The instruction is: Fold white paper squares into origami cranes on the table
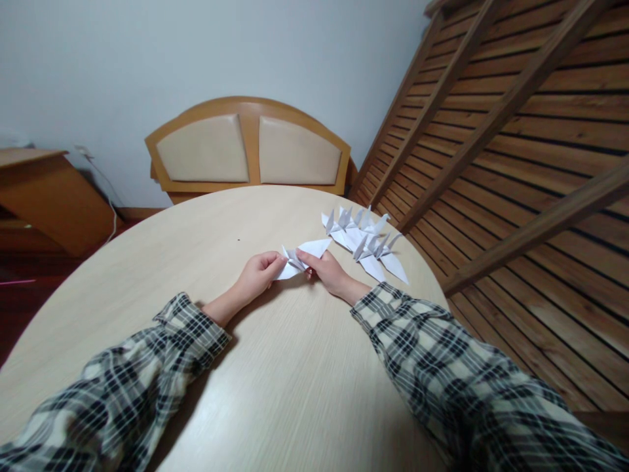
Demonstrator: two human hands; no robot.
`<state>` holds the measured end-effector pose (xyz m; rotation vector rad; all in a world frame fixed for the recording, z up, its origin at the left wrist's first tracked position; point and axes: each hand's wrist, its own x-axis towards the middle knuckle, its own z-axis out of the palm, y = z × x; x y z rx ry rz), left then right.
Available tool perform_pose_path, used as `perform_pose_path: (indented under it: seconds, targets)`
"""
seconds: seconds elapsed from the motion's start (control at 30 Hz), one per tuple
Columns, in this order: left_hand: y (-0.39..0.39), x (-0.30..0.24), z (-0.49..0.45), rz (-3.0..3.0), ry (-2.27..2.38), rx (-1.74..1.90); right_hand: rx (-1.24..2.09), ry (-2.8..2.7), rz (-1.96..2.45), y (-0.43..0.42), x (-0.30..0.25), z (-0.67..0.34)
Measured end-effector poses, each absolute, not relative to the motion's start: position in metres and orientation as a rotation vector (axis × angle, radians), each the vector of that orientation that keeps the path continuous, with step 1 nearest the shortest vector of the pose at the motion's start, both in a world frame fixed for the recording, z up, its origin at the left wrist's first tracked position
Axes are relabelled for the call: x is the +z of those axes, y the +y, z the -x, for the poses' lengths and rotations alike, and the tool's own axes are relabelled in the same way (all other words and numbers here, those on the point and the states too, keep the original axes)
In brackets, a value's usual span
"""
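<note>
Between my two hands is a white folded paper crane (314, 248), its wings spread to both sides. My left hand (259, 274) pinches its left part between thumb and fingers. On the other side my right hand (330, 270) grips the crane's body, the thumb on top and the fingertips mostly hidden beneath. Just right of my right hand, several finished white paper cranes (371, 265) stand close together on the table.
The round pale wooden table (275, 380) fills the foreground. Behind it stands a wooden headboard (250, 141) with two padded panels. A slatted wooden frame (515, 164) leans at the right, close to the table's edge. A brown desk (54, 196) is at the left.
</note>
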<state>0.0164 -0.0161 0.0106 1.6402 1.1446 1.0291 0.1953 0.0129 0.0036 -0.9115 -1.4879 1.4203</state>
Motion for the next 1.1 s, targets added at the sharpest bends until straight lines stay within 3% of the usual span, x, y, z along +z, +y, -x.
perform_pose_path:
  seconds: [1.1]
  targets:
    - [-0.0167, 0.0157, -0.0149, -1.442, 1.150, 0.983, 1.574, -1.142, 0.873, 0.0177, 0.0050, -0.1949]
